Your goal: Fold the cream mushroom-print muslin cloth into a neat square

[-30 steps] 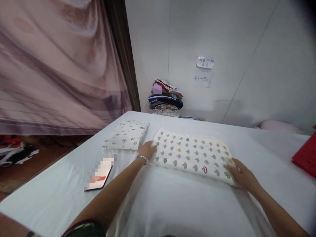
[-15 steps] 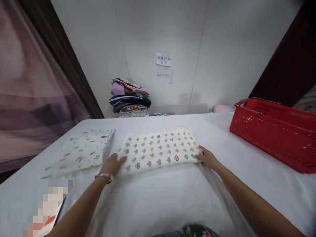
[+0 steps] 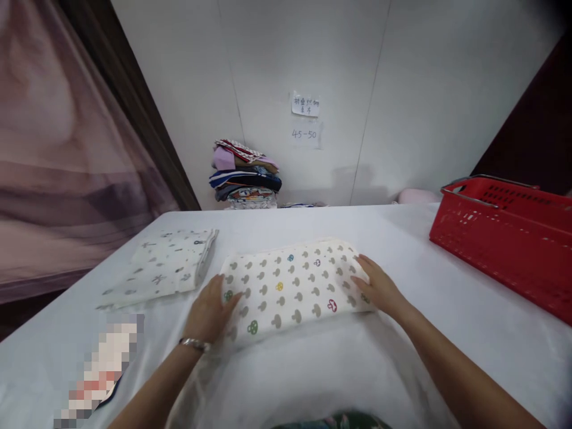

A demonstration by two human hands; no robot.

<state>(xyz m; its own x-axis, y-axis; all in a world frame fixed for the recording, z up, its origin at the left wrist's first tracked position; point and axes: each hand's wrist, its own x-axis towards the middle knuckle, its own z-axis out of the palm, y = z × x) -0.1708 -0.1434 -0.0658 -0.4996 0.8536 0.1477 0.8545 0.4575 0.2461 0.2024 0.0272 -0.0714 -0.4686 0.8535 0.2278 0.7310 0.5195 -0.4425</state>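
Broadly, a pale wall (image 3: 339, 59) closes the scene at twelve o'clock, and the white-covered table (image 3: 384, 229) spreads out before it. On that surface, with the mushroom-print cloth (image 3: 295, 289) taken as the middle of the dial, the red basket (image 3: 504, 256) stands well apart at about half past two, and a stack of folded fabrics (image 3: 245, 179) rises at eleven, by the wall.

The mushroom-print cloth itself lies flat as a folded oblong, its long axis running from between eight and nine to between two and three, so the right end sits a little farther from the person than the left. Both hands touch it, one at each short end, and the cloth fills the gap between them: it lies toward three o'clock from the left hand (image 3: 208, 311) and toward nine from the right hand (image 3: 385, 287). Neither hand is nearer to the cloth; the left is slightly closer to the person's body.

A second folded cloth (image 3: 165, 262), with sparse motifs, rests just past nine, beyond the left hand and apart from it.

On each hand the thumb is spread away from the fingers and laid on the upper face; whether any fingertips are tucked under the edge to pinch it, I cannot tell. Smallest, a silvery bracelet (image 3: 195, 344) circles the left wrist.
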